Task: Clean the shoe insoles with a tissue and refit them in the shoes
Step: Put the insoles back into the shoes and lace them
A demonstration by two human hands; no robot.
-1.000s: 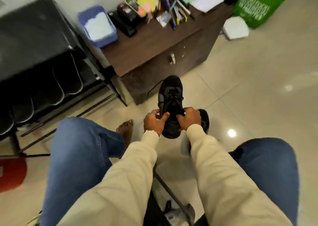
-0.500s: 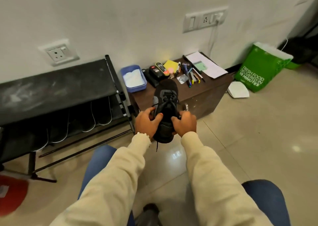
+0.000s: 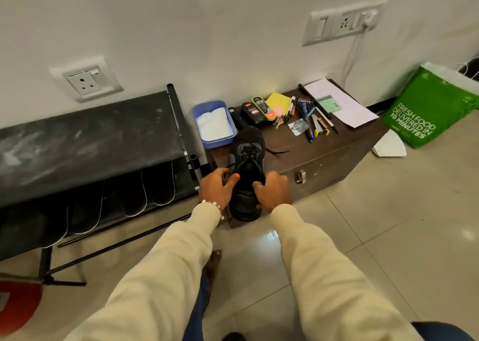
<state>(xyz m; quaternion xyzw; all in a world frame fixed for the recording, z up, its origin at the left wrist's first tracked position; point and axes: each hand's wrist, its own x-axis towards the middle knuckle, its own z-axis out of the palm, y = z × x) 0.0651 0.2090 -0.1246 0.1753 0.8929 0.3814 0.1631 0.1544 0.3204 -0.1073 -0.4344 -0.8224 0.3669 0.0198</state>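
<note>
L hand (image 3: 217,188) + R hand (image 3: 272,190) grip black sneaker (image 3: 247,174) by collar, thumbs at opening, prob seating insole; tissue tub (image 3: 214,125) on cabinet (image 3: 324,154) nearby.

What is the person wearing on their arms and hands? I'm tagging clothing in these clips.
Both arms are covered by long, loose cream sleeves that end at the wrists. The left hand has a bracelet of pale beads at its wrist. The right hand is bare, with no glove, ring or watch visible.
</note>
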